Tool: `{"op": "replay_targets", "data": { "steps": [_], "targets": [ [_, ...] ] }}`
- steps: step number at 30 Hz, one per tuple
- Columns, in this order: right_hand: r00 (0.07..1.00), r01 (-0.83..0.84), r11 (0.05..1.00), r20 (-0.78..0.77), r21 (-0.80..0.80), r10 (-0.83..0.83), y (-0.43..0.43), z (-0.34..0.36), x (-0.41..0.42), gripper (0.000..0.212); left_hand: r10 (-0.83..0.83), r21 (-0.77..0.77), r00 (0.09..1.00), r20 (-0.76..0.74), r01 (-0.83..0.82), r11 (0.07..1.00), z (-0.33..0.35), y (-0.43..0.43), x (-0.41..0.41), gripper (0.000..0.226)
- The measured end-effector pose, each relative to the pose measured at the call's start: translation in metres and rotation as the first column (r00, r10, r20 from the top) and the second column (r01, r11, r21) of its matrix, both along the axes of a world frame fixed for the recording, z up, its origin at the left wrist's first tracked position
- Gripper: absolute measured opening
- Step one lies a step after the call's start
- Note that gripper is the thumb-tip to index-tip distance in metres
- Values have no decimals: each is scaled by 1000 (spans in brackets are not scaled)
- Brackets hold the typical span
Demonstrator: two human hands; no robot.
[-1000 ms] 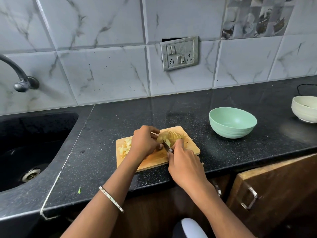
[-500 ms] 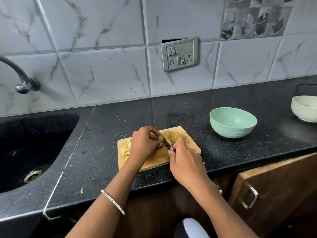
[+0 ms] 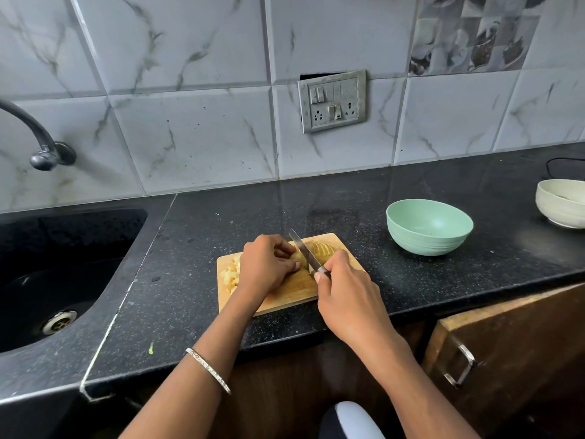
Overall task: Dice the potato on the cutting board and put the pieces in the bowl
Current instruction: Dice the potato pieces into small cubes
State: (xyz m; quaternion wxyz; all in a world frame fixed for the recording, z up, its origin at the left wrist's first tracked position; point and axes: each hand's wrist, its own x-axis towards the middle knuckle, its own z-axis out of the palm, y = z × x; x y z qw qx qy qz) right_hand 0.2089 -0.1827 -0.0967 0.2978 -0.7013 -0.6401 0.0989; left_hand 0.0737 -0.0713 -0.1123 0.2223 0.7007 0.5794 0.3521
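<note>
Hands both over the board (image 3: 294, 293). Left hand (image 3: 267, 267) is curled on the potato (image 3: 319, 250), fingers gripping its left end and knuckles up. Right hand (image 3: 348, 299) is wrapped tight round the handle of the knife (image 3: 304, 251), with only a bit of dark handle showing above the fist. The blade runs from that fist toward the back-left and lies across the potato just beside the left fingers. Its tip shows against the dark desk (image 3: 395, 280) behind the board. I can't tell how deep the edge sits. To the right of the blade the potato shows parallel cuts, the slices standing packed together. The potato sits near the board's back edge.

A pile of dice (image 3: 230, 275) lies at the board's left edge, partly hidden by the left hand. The board itself lies at the desk's front edge, about the middle, turned slightly. I see a thin bangle (image 3: 207, 369) on the left forearm.

A green bowl (image 3: 429, 228) sits right of the board, a little further back and apart from it; no pieces show inside. A white bowl (image 3: 560, 202) is at the desk's right edge, cut off by the frame. The sink (image 3: 63, 264) is sunk in at the left end, with a tap (image 3: 34, 137) on the tiled wall above it. A socket (image 3: 332, 101) is on the wall behind the board. A wooden cabinet door (image 3: 506, 343) with a metal handle is under the front edge, right side.
</note>
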Motion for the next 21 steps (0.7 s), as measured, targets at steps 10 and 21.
{"op": "replay_targets", "data": {
  "steps": [10, 21],
  "targets": [
    [994, -82, 994, -75, -66, 77, -2, -4, 0, 12, 19, 4, 1000, 23, -19, 1000, 1, -6, -4, 23],
    [998, 4, 1000, 57, -31, -2, -10, -14, -8, 26, 16, -5, 1000, 15, -16, 1000, 5, -8, -3, 22]
  ]
}}
